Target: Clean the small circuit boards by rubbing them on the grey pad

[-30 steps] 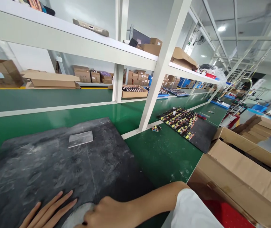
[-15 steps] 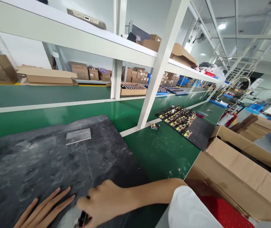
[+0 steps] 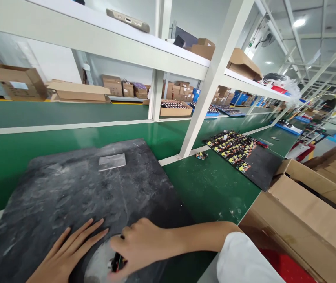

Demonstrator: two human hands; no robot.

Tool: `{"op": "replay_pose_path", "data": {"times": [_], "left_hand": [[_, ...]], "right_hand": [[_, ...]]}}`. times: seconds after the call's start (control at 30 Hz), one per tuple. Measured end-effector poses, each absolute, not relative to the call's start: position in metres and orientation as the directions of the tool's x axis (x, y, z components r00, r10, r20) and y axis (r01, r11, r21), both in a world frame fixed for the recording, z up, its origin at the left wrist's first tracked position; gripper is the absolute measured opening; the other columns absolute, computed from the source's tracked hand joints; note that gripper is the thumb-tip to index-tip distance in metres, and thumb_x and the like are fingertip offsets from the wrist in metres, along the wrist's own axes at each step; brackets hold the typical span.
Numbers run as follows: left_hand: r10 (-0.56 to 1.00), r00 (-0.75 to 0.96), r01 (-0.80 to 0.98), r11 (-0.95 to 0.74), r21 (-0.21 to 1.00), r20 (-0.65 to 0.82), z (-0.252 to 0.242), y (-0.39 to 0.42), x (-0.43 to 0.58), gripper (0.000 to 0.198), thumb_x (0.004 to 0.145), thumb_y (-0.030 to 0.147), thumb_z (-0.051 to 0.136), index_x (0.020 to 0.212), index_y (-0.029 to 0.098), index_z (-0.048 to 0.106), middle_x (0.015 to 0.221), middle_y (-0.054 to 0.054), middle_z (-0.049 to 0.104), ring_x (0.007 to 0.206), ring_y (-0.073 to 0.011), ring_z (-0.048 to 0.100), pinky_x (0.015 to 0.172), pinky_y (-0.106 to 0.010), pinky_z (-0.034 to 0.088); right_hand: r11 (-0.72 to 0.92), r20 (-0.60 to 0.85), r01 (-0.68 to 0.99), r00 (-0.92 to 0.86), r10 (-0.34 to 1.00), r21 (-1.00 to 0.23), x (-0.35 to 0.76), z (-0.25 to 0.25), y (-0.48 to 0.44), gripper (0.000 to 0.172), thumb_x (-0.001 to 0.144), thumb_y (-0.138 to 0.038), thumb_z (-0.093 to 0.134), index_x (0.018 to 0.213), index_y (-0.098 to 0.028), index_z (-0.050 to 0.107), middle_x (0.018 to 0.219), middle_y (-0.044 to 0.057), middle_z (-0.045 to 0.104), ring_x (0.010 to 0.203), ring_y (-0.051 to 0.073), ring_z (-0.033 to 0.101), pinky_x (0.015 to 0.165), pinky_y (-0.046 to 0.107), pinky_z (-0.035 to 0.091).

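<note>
Newly showing, bottom centre: black part (image 3: 116, 262) | right hand (image 3: 141, 245) pinching it over disc (image 3: 97, 261), work continuing | left hand (image 3: 62, 259) splaying wide

Head-high view; facing forward, down

A ceiling lamp (image 3: 299, 22) is glowing white, pale reflections are shining on the green bench (image 3: 206, 184), the right fingers (image 3: 118, 244) are blurring slightly, wide-angle distortion is stretching the edges

2 hands (image 3: 141, 243) can be counted, with 1 held part (image 3: 116, 262), 1 pale disc (image 3: 95, 265), 1 grey plate (image 3: 112, 162) and 2 black mats (image 3: 144, 184).
</note>
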State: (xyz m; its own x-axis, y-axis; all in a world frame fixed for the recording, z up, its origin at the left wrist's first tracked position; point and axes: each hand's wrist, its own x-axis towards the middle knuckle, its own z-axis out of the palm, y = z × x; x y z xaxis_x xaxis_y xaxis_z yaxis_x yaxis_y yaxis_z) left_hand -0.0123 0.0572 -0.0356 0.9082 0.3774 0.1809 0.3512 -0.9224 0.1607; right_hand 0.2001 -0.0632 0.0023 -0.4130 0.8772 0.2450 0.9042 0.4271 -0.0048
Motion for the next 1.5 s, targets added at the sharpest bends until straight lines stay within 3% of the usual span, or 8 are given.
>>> {"op": "replay_pose_path", "data": {"times": [0.13, 0.27, 0.43, 0.67, 0.87, 1.03, 1.23, 1.5], "left_hand": [[0.394, 0.912, 0.373, -0.913, 0.167, 0.115, -0.025, 0.049, -0.010, 0.097, 0.060, 0.088, 0.053, 0.142, 0.036, 0.045, 0.152, -0.002, 0.037, 0.140, -0.0380, 0.033, 0.118, -0.057, 0.010], [0.395, 0.918, 0.376, -0.901, 0.219, 0.049, -0.014, 0.049, -0.010, 0.094, 0.067, 0.083, 0.054, 0.146, 0.035, 0.038, 0.155, -0.003, 0.032, 0.142, -0.0377, 0.029, 0.117, -0.058, 0.006], [0.284, 0.954, 0.301, -0.896, 0.326, -0.101, -0.003, 0.053, -0.014, 0.095, 0.074, 0.078, 0.055, 0.152, 0.036, 0.021, 0.160, -0.002, 0.018, 0.146, -0.0371, 0.017, 0.117, -0.059, 0.002], [0.295, 0.952, 0.306, -0.884, 0.353, -0.087, 0.006, 0.043, -0.009, 0.093, 0.073, 0.080, 0.054, 0.150, 0.034, 0.028, 0.160, -0.003, 0.018, 0.147, -0.0345, 0.015, 0.117, -0.056, -0.004], [0.282, 0.951, 0.310, -0.873, 0.376, -0.129, 0.012, 0.038, -0.004, 0.095, 0.073, 0.081, 0.053, 0.149, 0.030, 0.030, 0.160, -0.003, 0.018, 0.148, -0.0326, 0.010, 0.117, -0.054, -0.008], [0.287, 0.953, 0.301, -0.873, 0.383, -0.095, 0.010, 0.037, -0.004, 0.095, 0.074, 0.081, 0.052, 0.150, 0.028, 0.030, 0.160, -0.004, 0.018, 0.148, -0.0330, 0.010, 0.116, -0.053, -0.009], [0.274, 0.958, 0.286, -0.870, 0.402, -0.088, 0.009, 0.038, -0.004, 0.095, 0.073, 0.081, 0.052, 0.150, 0.031, 0.029, 0.160, -0.002, 0.017, 0.148, -0.0336, 0.011, 0.117, -0.053, -0.009], [0.275, 0.959, 0.280, -0.878, 0.388, -0.070, 0.008, 0.038, -0.004, 0.095, 0.073, 0.082, 0.051, 0.150, 0.031, 0.029, 0.160, -0.003, 0.018, 0.148, -0.0331, 0.011, 0.117, -0.054, -0.009]], "right_hand": [[0.529, 0.218, 0.848, -0.514, 0.829, -0.011, 0.196, -0.002, -0.068, 0.072, 0.081, -0.083, 0.022, 0.086, -0.019, 0.055, 0.061, -0.001, 0.060, 0.049, 0.013, 0.056, 0.041, 0.022, 0.032], [0.356, 0.161, 0.934, -0.348, 0.924, -0.021, 0.204, 0.006, -0.068, 0.058, 0.087, -0.071, 0.034, 0.093, -0.017, 0.055, 0.065, 0.002, 0.062, 0.054, 0.015, 0.059, 0.045, 0.022, 0.035], [0.526, 0.157, 0.847, -0.511, 0.845, -0.074, 0.196, 0.011, -0.084, 0.053, 0.086, -0.067, 0.038, 0.092, -0.017, 0.055, 0.066, 0.002, 0.061, 0.055, 0.015, 0.058, 0.047, 0.022, 0.036], [0.343, 0.136, 0.938, -0.335, 0.932, -0.041, 0.201, 0.014, -0.085, 0.043, 0.086, -0.058, 0.048, 0.093, -0.016, 0.056, 0.071, 0.004, 0.062, 0.060, 0.017, 0.061, 0.053, 0.024, 0.037], [0.514, 0.156, 0.852, -0.497, 0.854, -0.099, 0.195, 0.013, -0.102, 0.040, 0.084, -0.058, 0.048, 0.089, -0.019, 0.054, 0.068, 0.002, 0.059, 0.058, 0.016, 0.058, 0.051, 0.024, 0.032], [0.388, 0.172, 0.918, -0.370, 0.913, -0.083, 0.202, 0.015, -0.095, 0.039, 0.090, -0.054, 0.040, 0.086, -0.017, 0.054, 0.063, 0.002, 0.056, 0.052, 0.013, 0.054, 0.049, 0.023, 0.027], [0.501, 0.232, 0.859, -0.468, 0.853, -0.105, 0.197, 0.013, -0.101, 0.037, 0.084, -0.055, 0.050, 0.084, -0.018, 0.054, 0.063, 0.000, 0.056, 0.050, 0.012, 0.051, 0.049, 0.024, 0.024], [0.397, 0.254, 0.916, -0.372, 0.893, -0.057, 0.201, 0.014, -0.096, 0.035, 0.086, -0.051, 0.050, 0.081, -0.017, 0.055, 0.061, 0.000, 0.055, 0.049, 0.012, 0.050, 0.048, 0.025, 0.022]]}}
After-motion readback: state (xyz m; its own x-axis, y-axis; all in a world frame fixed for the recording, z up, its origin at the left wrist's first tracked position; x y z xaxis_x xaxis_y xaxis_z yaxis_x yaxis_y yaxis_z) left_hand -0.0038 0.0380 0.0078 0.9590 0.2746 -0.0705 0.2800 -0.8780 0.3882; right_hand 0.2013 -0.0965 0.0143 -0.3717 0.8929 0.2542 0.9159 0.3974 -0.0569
